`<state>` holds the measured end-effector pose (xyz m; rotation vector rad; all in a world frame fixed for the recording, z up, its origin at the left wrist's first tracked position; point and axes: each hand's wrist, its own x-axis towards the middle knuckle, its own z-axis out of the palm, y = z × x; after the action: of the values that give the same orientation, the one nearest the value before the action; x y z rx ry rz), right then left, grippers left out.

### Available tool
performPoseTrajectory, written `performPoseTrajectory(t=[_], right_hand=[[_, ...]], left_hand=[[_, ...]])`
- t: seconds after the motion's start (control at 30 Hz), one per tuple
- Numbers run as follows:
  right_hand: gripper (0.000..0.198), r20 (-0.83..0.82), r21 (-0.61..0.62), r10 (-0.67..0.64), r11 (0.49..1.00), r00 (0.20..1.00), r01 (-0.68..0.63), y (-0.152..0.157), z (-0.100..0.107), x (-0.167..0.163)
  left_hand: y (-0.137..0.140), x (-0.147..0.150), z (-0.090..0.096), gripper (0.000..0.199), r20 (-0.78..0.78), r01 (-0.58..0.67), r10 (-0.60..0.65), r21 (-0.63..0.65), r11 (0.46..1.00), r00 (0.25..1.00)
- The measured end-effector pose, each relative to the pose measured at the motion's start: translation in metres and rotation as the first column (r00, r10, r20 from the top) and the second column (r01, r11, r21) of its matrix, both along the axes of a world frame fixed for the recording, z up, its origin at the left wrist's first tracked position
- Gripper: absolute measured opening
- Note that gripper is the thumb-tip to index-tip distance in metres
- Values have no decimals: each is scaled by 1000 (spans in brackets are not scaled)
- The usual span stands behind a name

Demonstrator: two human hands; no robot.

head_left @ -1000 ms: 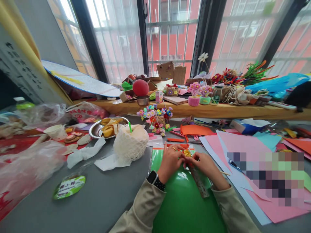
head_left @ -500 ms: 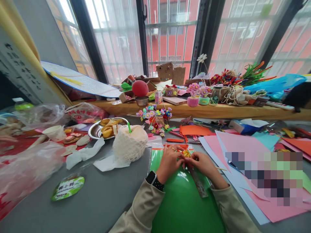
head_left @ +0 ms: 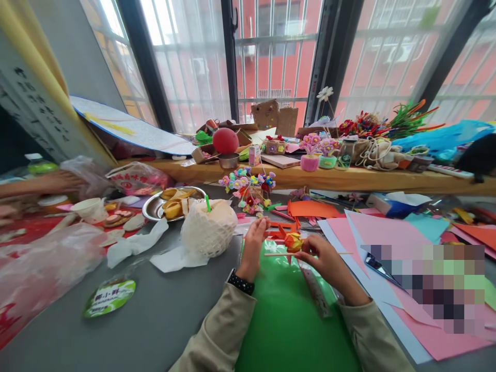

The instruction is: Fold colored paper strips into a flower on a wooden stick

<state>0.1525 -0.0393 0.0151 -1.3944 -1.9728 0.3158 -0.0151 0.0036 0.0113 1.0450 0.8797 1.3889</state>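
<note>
My right hand (head_left: pixel 323 261) pinches a small yellow-and-orange paper flower (head_left: pixel 293 242) between thumb and fingers. A thin wooden stick (head_left: pixel 277 254) runs crosswise just under the flower and through the same hand; whether the two are joined, I cannot tell. My left hand (head_left: pixel 253 247) is raised to the left of the flower, fingers stretched and palm facing it, touching nothing. Both hands are over a shiny green folder or mat (head_left: pixel 290 330). Beneath the right hand, a clear ruler (head_left: pixel 315 292) lies slanted on it. Orange paper strips (head_left: pixel 279 232) lie behind the flower.
Left of the folder stands a netted coconut (head_left: pixel 209 230) with a green straw, in front of a metal bowl (head_left: pixel 153 206) of peels. Pink and pale blue paper sheets (head_left: pixel 372 227) cover the right side. A colourful flower bunch (head_left: pixel 248 188) stands behind. Another person's arm (head_left: pixel 42 185) reaches in from the left.
My left hand has let go of the flower and drawn back left, its fingers straightening. The flower and stick now show in my right hand. Another person's arm has come in at far left.
</note>
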Motion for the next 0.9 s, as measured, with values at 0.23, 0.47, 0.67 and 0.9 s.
performPoseTrajectory(t=[0.23,0.47,0.67,0.9], right_hand=[[21,-91,77,177,982,980,-170,-6,6,-8],[22,-168,129,144,984,975,-123,-5,2,-10],[26,-186,195,131,976,974,-94,-6,3,-9],[23,-191,158,152,980,970,-123,-7,4,-8]], left_hand=[[-14,7,8,49,262,561,-519,-120,819,814],[-29,6,20,52,122,608,-610,64,792,783],[-25,6,19,67,157,631,-637,90,771,755],[-23,-1,18,50,151,645,-644,49,763,750]])
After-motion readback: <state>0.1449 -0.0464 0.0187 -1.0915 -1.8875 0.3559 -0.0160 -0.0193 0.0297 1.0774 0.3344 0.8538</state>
